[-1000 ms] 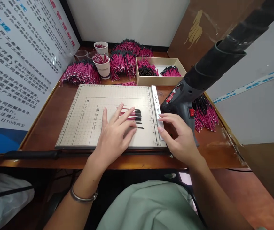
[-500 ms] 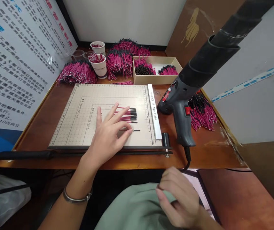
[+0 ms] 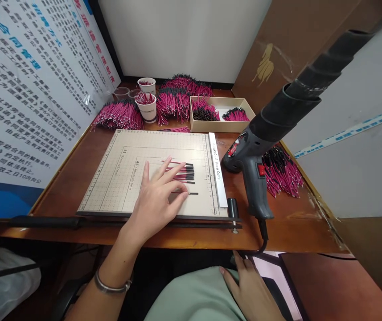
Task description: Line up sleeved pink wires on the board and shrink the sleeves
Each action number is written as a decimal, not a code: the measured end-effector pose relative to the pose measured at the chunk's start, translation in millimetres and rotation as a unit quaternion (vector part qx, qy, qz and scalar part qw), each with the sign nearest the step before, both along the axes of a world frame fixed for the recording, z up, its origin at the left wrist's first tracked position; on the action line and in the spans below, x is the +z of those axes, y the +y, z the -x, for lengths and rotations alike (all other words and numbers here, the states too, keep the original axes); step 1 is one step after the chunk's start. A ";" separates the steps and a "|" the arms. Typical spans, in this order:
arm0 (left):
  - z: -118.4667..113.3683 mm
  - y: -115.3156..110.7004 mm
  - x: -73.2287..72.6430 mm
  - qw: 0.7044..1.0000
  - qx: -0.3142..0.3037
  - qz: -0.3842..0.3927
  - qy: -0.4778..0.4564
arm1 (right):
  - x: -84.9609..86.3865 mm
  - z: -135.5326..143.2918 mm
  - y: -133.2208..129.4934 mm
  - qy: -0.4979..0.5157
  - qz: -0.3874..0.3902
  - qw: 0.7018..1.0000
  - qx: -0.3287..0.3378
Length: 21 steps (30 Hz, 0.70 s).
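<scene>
My left hand (image 3: 157, 203) rests over the paper cutter (image 3: 108, 183), thumb and index finger pinched on a thin wire (image 3: 194, 193) whose black end sticks out to the right. Just beyond its fingertips lies a row of several pink wires with black sleeved ends (image 3: 188, 173), side by side on the gridded board. The middle and other fingers spread above their pink parts and hide some of them. Down on my lap, my right hand (image 3: 251, 287) lies on the green cloth (image 3: 191, 294), fingers stretched out and holding nothing.
A heat gun (image 3: 257, 165) stands right of the cutter, with a wire bundle (image 3: 282, 171) behind it. At the back are wire piles (image 3: 174, 104), paper cups (image 3: 146, 109) and a cardboard box (image 3: 222, 127) holding wires. The cutter's long black handle (image 3: 45, 222) runs along the front edge.
My right hand has lowered onto my lap and its curled fingers have straightened. My left hand keeps its pinch on the wire. The whole view has shifted, with the table now lower in it.
</scene>
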<state>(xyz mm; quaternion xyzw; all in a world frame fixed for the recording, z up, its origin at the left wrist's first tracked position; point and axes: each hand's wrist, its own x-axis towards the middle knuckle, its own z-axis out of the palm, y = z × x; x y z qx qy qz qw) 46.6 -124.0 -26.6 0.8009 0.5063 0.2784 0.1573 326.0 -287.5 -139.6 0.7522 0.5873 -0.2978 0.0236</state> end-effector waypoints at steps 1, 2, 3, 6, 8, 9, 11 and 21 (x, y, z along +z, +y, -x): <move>-0.1 0.0 0.0 1.000 0.001 0.001 0.000 | 1.1 0.0 1.7 0.003 0.018 1.000 -0.014; -0.3 0.0 0.2 1.000 0.003 0.003 0.001 | 2.3 0.1 3.7 0.011 0.030 0.999 -0.026; -0.4 -0.1 0.4 1.000 0.005 0.004 0.001 | 3.3 0.9 6.1 0.023 0.035 0.998 -0.036; -0.8 -0.1 1.2 1.000 0.005 0.004 0.001 | 3.0 11.0 14.2 0.075 0.025 0.995 -0.056; -1.1 0.0 1.6 1.000 0.002 0.005 0.000 | 0.9 23.6 17.7 0.120 0.018 0.991 -0.053; -1.2 0.0 1.6 1.000 0.002 0.006 0.000 | -0.2 30.3 18.1 0.145 0.017 0.988 -0.043; -1.3 -0.1 1.7 1.000 0.003 0.008 0.001 | -1.9 40.9 15.7 0.195 0.011 0.981 -0.008; -2.2 -1.0 2.6 1.000 0.010 0.019 0.001 | -36.6 19.3 13.0 0.124 -0.050 0.990 0.050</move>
